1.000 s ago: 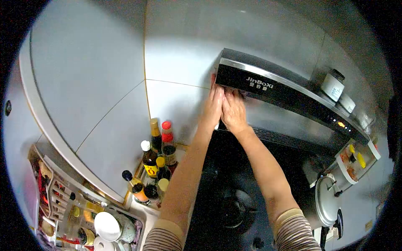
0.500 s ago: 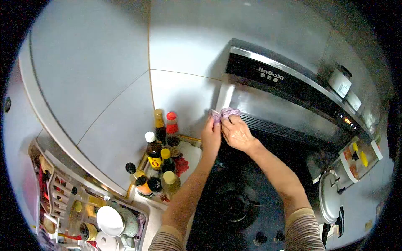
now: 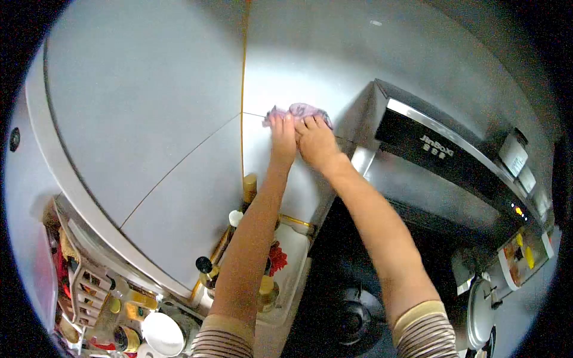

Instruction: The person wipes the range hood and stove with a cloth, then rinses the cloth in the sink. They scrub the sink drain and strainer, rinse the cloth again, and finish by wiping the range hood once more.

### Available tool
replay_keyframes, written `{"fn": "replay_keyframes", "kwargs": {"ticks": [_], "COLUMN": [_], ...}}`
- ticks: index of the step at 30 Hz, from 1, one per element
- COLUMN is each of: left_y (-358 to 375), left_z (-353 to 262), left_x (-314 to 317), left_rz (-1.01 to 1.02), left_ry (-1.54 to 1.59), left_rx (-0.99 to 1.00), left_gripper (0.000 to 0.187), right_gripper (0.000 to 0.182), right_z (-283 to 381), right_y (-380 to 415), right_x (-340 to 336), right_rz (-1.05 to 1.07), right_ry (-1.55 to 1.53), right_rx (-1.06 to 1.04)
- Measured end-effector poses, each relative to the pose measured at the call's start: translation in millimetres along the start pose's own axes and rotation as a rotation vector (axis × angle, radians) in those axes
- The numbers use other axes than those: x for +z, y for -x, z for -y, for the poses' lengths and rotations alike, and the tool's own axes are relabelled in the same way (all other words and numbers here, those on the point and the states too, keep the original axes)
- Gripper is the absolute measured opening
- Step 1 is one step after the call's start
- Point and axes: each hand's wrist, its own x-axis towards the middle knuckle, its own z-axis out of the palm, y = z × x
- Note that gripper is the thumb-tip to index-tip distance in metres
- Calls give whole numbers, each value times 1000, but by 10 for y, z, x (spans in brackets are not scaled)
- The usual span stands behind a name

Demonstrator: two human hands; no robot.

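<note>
A purple patterned cloth (image 3: 307, 111) lies bunched against the pale tiled wall (image 3: 286, 77), left of the range hood. My left hand (image 3: 283, 138) is at the cloth's left part, its fingers pressed together on it. Beside it, my right hand (image 3: 317, 138) grips the cloth's right part with bent fingers. Both hands are raised above the bottles and touch or nearly touch each other. The palms are hidden from view.
To the right is the black and steel range hood (image 3: 441, 149) above a dark gas stove (image 3: 352, 316). Bottles (image 3: 249, 188) stand on a white tray (image 3: 295, 238), partly behind my left arm. A lidded pot (image 3: 480, 313) is at right, a white bowl (image 3: 163, 334) at lower left.
Both hands and the cloth have moved from the hood's left edge up and left onto the wall tiles. The view has shifted, and my left arm now covers several bottles.
</note>
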Motion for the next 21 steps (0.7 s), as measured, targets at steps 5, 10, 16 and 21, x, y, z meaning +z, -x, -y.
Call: {"fn": "replay_keyframes", "kwargs": {"ticks": [5, 10, 16, 21], "left_y": [405, 756, 992, 596], "left_z": [-279, -889, -1633, -2166], "left_x": [-126, -304, -435, -233], "left_rz": [233, 255, 250, 178], "left_ry": [572, 970, 502, 910], "left_rx": [-543, -1083, -647, -459], "left_gripper": [59, 56, 49, 50], "right_gripper": [37, 32, 25, 26], "right_z": [267, 315, 2, -425], "right_y": [245, 720, 1241, 1209], "right_x": [319, -277, -1156, -861], "right_rz": [36, 344, 0, -178], "right_ry": [-73, 51, -40, -120], "right_rx": [-3, -75, -134, 78]}}
